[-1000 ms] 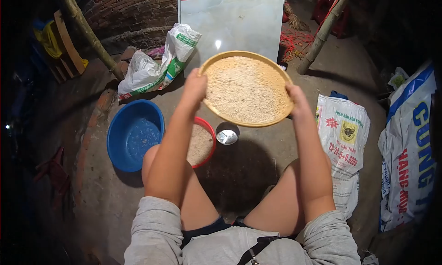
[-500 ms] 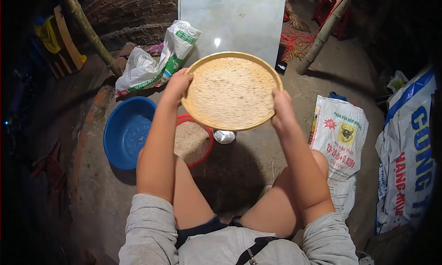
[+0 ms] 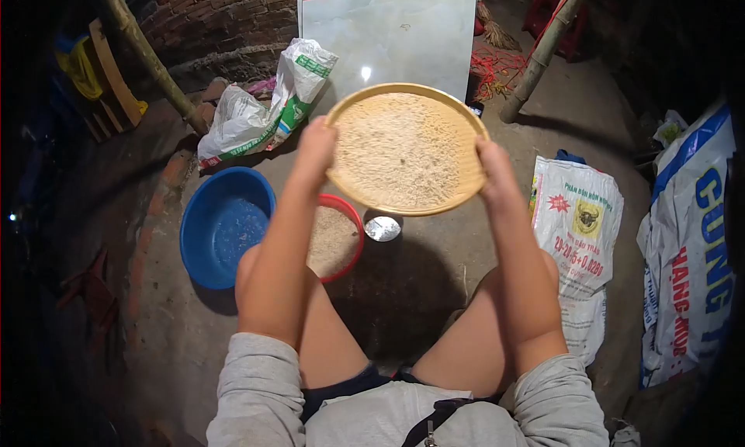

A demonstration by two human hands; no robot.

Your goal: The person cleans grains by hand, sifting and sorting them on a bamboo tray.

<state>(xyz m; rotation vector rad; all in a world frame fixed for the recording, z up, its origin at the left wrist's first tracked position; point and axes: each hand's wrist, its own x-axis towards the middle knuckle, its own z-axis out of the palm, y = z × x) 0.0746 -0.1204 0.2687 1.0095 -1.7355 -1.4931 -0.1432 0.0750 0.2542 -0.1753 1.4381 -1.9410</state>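
Note:
A round, shallow winnowing tray (image 3: 414, 209) with a yellow rim is held up in front of me, above the floor. My left hand (image 3: 317, 150) grips its left edge and my right hand (image 3: 494, 168) its right edge, fingers closed round the rim. Pale grain (image 3: 396, 148), perhaps rice, is spread over the tray, blurred by motion, with some darker specks; the right side shows more bare surface. Below and to the left, a red basin (image 3: 359, 249) holds more of the pale grain, partly hidden by my left forearm. Close to it stands a small silvery bowl (image 3: 383, 228).
A blue basin (image 3: 194, 237) sits left of the red one. White printed sacks (image 3: 578, 237) lie at the right, with another sack (image 3: 248, 121) at the back left. A pale panel (image 3: 388, 28) stands behind the tray. Poles (image 3: 543, 51) rise on both sides.
The tray has shifted to the right with both hands on it and now slopes down towards the right. The grain on it has moved, leaving more of the right side bare.

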